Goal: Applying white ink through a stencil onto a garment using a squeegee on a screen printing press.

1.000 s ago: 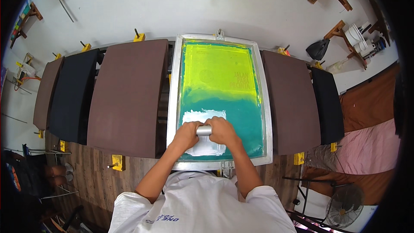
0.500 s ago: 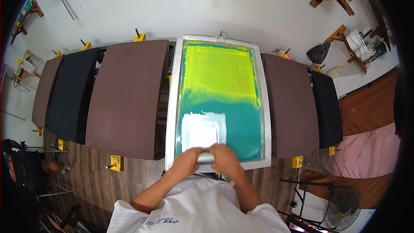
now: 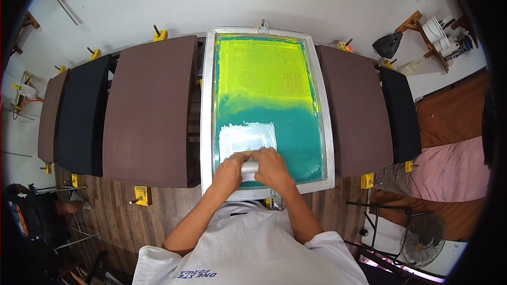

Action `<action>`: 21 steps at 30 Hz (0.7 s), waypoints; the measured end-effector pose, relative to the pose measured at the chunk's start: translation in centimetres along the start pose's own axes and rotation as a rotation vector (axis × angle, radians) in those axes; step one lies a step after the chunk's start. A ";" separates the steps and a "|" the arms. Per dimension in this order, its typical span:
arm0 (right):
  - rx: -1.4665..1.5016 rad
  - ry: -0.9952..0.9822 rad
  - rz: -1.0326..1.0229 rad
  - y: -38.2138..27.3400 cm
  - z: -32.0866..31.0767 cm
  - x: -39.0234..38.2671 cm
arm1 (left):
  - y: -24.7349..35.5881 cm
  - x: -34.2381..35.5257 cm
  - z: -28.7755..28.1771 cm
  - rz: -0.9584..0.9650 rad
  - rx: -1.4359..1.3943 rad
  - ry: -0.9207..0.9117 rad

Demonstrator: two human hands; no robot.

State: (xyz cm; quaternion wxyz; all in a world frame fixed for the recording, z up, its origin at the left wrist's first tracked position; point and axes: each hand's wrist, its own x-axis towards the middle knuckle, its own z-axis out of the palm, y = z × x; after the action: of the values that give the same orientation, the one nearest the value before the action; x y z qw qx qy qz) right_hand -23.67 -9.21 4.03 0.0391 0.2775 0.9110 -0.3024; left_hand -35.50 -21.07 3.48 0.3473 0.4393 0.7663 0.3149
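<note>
In front of me lies a printing screen with a silvery frame (image 3: 209, 100) and a teal mesh (image 3: 296, 137), its far half coloured bright yellow-green. Both my hands grip a squeegee with a pale metal handle (image 3: 250, 167) over the near left of the mesh. My left hand (image 3: 230, 173) is closed round its left end, my right hand (image 3: 272, 169) round the right end. Just beyond the squeegee spreads a patch of white ink (image 3: 243, 133) with ragged edges. The squeegee's lower blade is hidden beneath my hands.
Brown cloth-covered boards (image 3: 150, 111) (image 3: 355, 116) flank the screen, with black ones (image 3: 83, 119) (image 3: 400, 116) farther out. Yellow clamps (image 3: 141, 196) stick out at their ends. A fan (image 3: 422, 240) stands at lower right; at far left, a person (image 3: 39, 216) is partly visible.
My hands and the squeegee have moved a little away from me over the near part of the white ink. The whole view has also tilted, shifting the scene upward.
</note>
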 end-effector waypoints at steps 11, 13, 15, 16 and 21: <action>-0.021 -0.348 0.036 -0.5 -1.9 -1.4 | -0.4 -0.9 -0.9 -0.015 0.105 -0.306; -0.093 -0.190 0.000 -0.8 -2.3 0.8 | -0.2 1.2 -1.8 -0.041 0.142 -0.182; -0.130 -0.130 0.009 -0.6 -2.2 1.6 | 0.0 1.6 -1.7 -0.070 0.120 -0.136; -0.144 -0.104 0.001 -0.3 -1.8 1.5 | -0.2 1.2 -1.1 0.010 0.069 -0.024; -0.077 0.099 -0.067 -0.2 2.6 -4.4 | -2.1 -3.4 2.6 0.293 0.212 0.176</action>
State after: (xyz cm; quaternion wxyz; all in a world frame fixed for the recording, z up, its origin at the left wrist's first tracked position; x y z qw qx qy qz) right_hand -20.33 -12.98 3.09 -0.0055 0.2599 0.9316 -0.2540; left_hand -33.06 -24.52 1.27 0.1811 0.5510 0.7504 0.3170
